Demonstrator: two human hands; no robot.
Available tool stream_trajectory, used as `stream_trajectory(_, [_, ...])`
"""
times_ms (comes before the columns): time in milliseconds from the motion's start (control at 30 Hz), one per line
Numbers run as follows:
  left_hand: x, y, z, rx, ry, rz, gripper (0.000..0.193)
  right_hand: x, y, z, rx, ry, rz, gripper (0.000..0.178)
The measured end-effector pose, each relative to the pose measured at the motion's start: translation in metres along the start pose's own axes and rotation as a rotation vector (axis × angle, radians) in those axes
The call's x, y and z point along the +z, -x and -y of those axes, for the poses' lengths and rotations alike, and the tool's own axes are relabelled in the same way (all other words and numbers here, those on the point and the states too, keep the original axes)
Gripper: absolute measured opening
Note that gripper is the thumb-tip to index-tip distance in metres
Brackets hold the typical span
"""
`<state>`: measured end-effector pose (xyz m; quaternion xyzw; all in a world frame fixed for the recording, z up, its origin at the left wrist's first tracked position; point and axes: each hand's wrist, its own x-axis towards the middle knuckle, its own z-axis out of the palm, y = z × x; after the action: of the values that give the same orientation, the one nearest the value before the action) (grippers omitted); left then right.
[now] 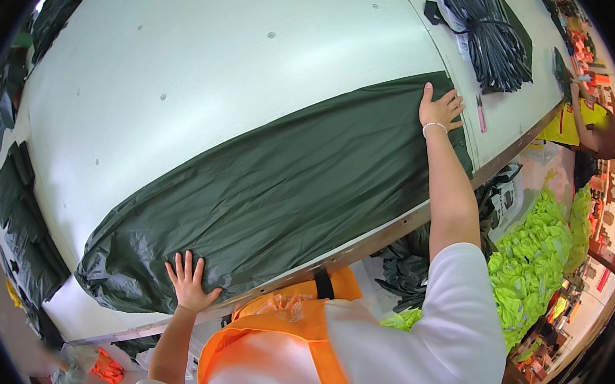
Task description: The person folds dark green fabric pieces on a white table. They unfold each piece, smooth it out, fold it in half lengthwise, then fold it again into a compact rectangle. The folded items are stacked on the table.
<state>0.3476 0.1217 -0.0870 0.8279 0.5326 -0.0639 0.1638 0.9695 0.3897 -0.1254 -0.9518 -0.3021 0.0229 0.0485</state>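
Note:
A long piece of thin, shiny dark green fabric (279, 182) lies along the near edge of the white table, wrinkled and bunched at its left end. My left hand (190, 282) rests flat on the fabric near that bunched end, fingers spread. Far to the right, my right hand (440, 108) presses on the other end, close to its far corner, also with fingers apart. A bracelet circles my right wrist. Neither hand grips anything. Just right of my right hand lies a small pink-handled cutter (481, 115).
A tied bundle of dark strips (491, 44) lies at the table's far right. Folded dark fabric (24, 213) hangs over the left edge. Bright yellow-green cloth (533, 260) is heaped beside me on the right. Another person in yellow (576, 123) works beyond the right end.

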Motion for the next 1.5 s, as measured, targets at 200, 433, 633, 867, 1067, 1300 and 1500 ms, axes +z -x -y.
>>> stream_trajectory(200, [-0.005,-0.003,-0.013,-0.069,-0.016,0.047,0.092,-0.034,0.003,-0.062,-0.3,-0.193,-0.204,0.074])
stream_trajectory(433, [-0.01,-0.004,-0.018,-0.015,0.003,0.014,0.092,-0.053,0.064,-0.191,0.294,-0.626,0.278,0.05])
stream_trajectory(633, [-0.022,-0.003,-0.02,-0.017,0.026,0.045,0.091,-0.034,0.092,-0.188,0.518,-1.264,0.195,0.027])
stream_trajectory(867, [-0.038,0.068,0.022,-0.042,0.013,-0.132,0.081,-0.04,0.111,-0.194,-0.366,-0.461,-0.229,0.037])
stream_trajectory(1067, [-0.02,0.156,0.085,-0.379,-0.517,-0.047,0.066,-0.082,0.21,-0.147,-1.347,0.292,0.134,0.063])
stream_trajectory(1300, [0.007,0.12,0.122,-0.47,-0.339,-0.247,0.054,-0.091,0.229,-0.079,-1.576,0.389,0.177,0.07])
stream_trajectory(1500, [-0.041,0.106,0.149,-0.498,0.052,-0.077,0.04,-0.07,0.333,-0.017,-1.683,-0.042,0.329,0.078])
